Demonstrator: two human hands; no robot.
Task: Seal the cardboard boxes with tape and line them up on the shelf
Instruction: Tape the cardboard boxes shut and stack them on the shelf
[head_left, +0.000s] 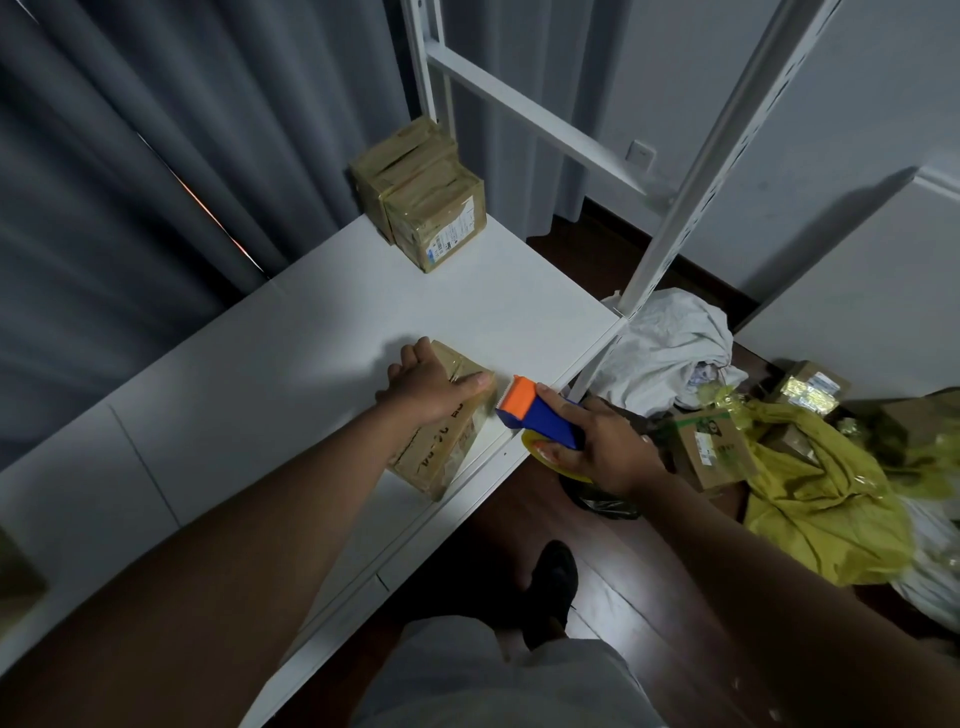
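A person's left hand (434, 382) presses down on a cardboard box (447, 452) lying near the front edge of the white shelf (311, 332), fingers spread over its top, thumb along its right edge; the right hand (597, 447) clenches a blue and orange tape dispenser (537, 413) just beside the box, off the shelf's front edge; a row of taped boxes (421, 192) stands at the shelf's far end; more boxes (714, 449) and yellow bags (826, 493) litter the floor.
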